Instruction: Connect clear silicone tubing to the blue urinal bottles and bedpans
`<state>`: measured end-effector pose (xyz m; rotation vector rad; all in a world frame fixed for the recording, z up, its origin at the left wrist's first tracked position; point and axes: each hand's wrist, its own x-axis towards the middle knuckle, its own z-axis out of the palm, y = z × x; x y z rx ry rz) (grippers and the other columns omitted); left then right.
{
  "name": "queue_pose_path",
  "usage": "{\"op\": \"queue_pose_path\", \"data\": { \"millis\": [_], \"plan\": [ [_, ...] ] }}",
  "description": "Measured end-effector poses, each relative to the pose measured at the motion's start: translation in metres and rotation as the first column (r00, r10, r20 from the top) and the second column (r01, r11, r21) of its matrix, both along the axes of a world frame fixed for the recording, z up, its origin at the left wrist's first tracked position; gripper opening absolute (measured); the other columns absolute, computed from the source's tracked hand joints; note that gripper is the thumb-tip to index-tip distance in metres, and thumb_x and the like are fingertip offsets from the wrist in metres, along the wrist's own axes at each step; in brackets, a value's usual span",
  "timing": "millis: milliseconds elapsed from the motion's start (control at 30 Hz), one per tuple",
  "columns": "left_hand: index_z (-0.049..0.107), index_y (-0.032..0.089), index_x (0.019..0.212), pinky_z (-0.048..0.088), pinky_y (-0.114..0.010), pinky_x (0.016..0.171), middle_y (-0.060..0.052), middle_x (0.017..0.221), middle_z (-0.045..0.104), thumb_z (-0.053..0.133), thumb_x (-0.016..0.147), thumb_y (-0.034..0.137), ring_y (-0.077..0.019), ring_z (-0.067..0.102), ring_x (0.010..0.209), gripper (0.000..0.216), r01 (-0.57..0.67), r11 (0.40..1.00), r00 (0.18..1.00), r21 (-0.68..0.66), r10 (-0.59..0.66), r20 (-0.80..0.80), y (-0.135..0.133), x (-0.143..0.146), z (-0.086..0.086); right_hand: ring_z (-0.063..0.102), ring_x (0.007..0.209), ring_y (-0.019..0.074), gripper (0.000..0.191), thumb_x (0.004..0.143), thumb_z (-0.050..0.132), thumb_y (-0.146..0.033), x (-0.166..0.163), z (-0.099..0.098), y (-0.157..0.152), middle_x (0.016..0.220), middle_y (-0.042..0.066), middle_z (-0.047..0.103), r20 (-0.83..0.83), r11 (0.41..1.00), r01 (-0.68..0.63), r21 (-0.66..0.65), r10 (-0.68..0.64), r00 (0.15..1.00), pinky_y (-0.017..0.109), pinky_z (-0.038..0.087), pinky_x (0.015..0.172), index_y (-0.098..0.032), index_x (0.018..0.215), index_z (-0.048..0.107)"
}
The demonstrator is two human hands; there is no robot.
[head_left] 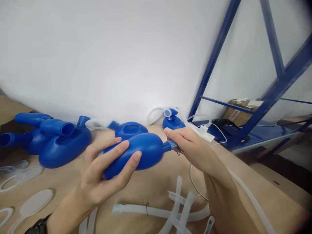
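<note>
My left hand (pixel 104 172) wraps its fingers round a blue rubber bulb (pixel 143 151), held above a tan table (pixel 151 185). My right hand (pixel 192 146) pinches the bulb's narrow blue neck (pixel 168 146) at its right end. A clear tube (pixel 246 191) runs along under my right forearm. More blue vessels lie behind: a cluster (pixel 56 139) at the left, one (pixel 130 129) just behind the bulb, and one with an open cap (pixel 172 120) by the wall.
Translucent tubes and straps (pixel 177 208) lie on the table near me. Clear oval lids (pixel 34 203) sit at the left edge. A white power strip (pixel 203 133) with cables lies at the right. A blue metal rack (pixel 263 97) holds cardboard boxes (pixel 237 112).
</note>
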<state>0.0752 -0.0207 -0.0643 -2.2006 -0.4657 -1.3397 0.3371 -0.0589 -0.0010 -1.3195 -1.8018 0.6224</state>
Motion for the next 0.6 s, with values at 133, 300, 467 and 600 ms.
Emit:
{"op": "queue_pose_path", "data": {
  "millis": [133,300,467,600],
  "plan": [
    [0.064,0.018,0.132,0.059,-0.046,0.097,-0.012,0.123,0.059,0.072,0.088,-0.002,-0.0283,0.063,0.114,0.050,-0.032,0.998,0.999,-0.046,0.030,-0.031,-0.010,0.010,0.005,0.038,0.054,0.0110,0.056,0.107,0.042,-0.048,-0.001,-0.003,0.002,0.055,-0.005,0.040,0.005,0.998,0.057,0.014,-0.057,0.998,0.031,0.029,0.055,-0.022,0.057,0.036],
    [0.055,0.021,0.142,0.055,-0.043,0.100,-0.012,0.126,0.057,0.063,0.093,0.000,-0.0260,0.062,0.115,0.055,-0.036,0.982,0.998,-0.185,0.025,-0.062,-0.010,0.010,0.001,0.036,0.055,0.0112,0.055,0.106,0.044,-0.048,-0.001,-0.004,0.003,0.057,-0.005,0.038,0.005,0.999,0.047,0.026,-0.047,0.999,0.031,0.027,0.055,-0.022,0.059,0.033],
    [0.053,0.022,0.146,0.053,-0.040,0.101,-0.012,0.127,0.059,0.065,0.093,0.005,-0.0268,0.062,0.118,0.057,-0.037,0.969,0.998,-0.243,0.023,-0.059,-0.012,0.006,0.000,0.037,0.055,0.0109,0.056,0.106,0.044,-0.048,0.000,-0.006,0.004,0.056,-0.005,0.040,-0.012,0.998,0.040,0.043,-0.040,0.999,0.031,0.028,0.057,-0.022,0.057,0.037],
    [0.053,0.026,0.144,0.058,-0.034,0.089,-0.010,0.126,0.063,0.069,0.092,0.021,-0.0258,0.067,0.111,0.054,0.015,0.878,0.999,-0.478,-0.028,-0.021,-0.024,0.005,0.002,0.038,0.055,0.0106,0.057,0.106,0.044,-0.048,-0.002,-0.008,0.003,0.055,-0.005,0.041,-0.010,0.997,0.049,0.053,-0.049,0.999,0.031,0.028,0.056,-0.021,0.057,0.036]
  ]
}}
